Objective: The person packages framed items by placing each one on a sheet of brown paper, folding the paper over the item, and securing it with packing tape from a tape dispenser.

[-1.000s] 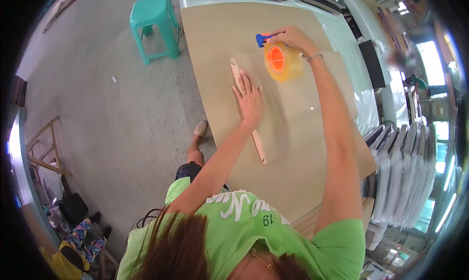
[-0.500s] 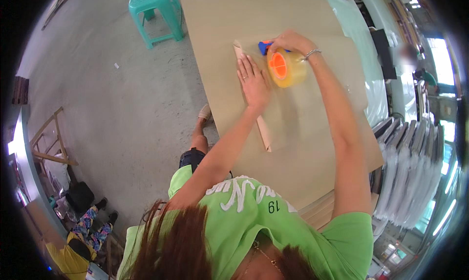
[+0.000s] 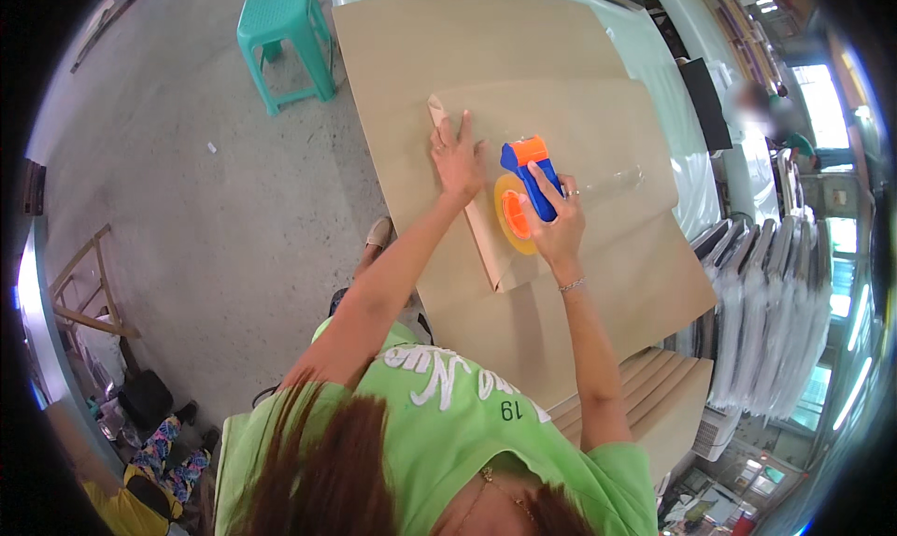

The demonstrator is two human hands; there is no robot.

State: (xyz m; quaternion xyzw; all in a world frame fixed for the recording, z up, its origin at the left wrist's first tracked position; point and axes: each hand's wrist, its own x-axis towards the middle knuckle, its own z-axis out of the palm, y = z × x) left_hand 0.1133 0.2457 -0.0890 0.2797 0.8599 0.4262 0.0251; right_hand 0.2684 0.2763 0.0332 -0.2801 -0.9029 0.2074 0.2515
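Observation:
A large sheet of brown kraft paper [image 3: 598, 293] covers the table. Along its left part lies a narrow folded or rolled strip of the paper [image 3: 482, 242]. My left hand [image 3: 459, 169] rests on the upper half of this strip, fingers spread and thumb out to the right. Just right of it, my right hand [image 3: 561, 235] grips a blue and orange tape dispenser [image 3: 535, 183] by its handle. The dispenser carries a wide roll of clear yellowish tape [image 3: 505, 185] on an orange hub. Shiny clear tape [image 3: 628, 177] shows on the paper to the right.
A green plastic stool [image 3: 283, 36] stands on the floor beyond the table's left side. Plastic-wrapped flat panels [image 3: 761, 321] hang or stand in a row at the right. Brown stacked pieces [image 3: 654, 396] lie near the table's front right. Another person's patterned trousers [image 3: 168, 457] show at lower left.
My right hand has brought the tape dispenser down toward me and turned it, so its blue handle now shows. My left hand has shifted slightly left and its fingers have spread.

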